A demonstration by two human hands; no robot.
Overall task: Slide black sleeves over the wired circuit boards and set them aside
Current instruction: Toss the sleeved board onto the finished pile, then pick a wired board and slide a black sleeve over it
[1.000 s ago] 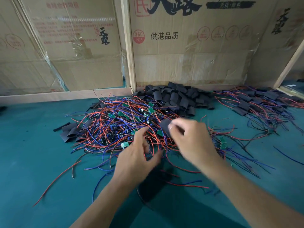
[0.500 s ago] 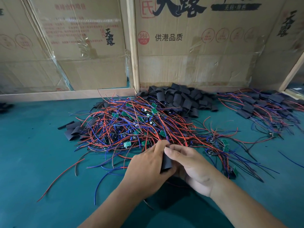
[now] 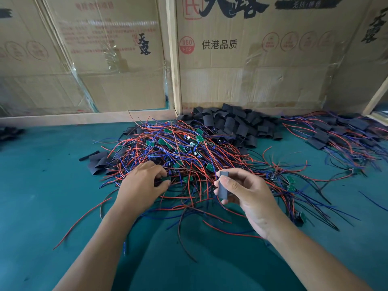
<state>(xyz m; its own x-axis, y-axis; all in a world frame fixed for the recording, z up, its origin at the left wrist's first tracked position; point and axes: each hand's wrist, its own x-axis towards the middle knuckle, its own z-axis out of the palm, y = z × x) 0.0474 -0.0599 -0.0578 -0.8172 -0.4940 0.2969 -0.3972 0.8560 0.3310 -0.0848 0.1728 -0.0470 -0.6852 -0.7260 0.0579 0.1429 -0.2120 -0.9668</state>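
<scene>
A tangled heap of small green circuit boards with red and blue wires (image 3: 184,152) lies on the green table (image 3: 42,196). My right hand (image 3: 245,196) holds one black sleeve (image 3: 222,186) upright between thumb and fingers, just in front of the heap. My left hand (image 3: 142,183) rests on the heap's near left edge, fingers pinched on a small dark part among the wires; what it grips is unclear. A pile of loose black sleeves (image 3: 233,124) sits behind the heap against the cardboard.
At the far right lies a pile of sleeved boards with wires (image 3: 340,135). A few flat black sleeves (image 3: 98,162) lie left of the heap. Cardboard boxes (image 3: 252,59) and a wooden rail (image 3: 84,118) close off the back. Loose wires trail toward me.
My hands were together on the sleeve; now they have parted. The right hand keeps the sleeve and has moved right, and the left hand has reached into the wire heap.
</scene>
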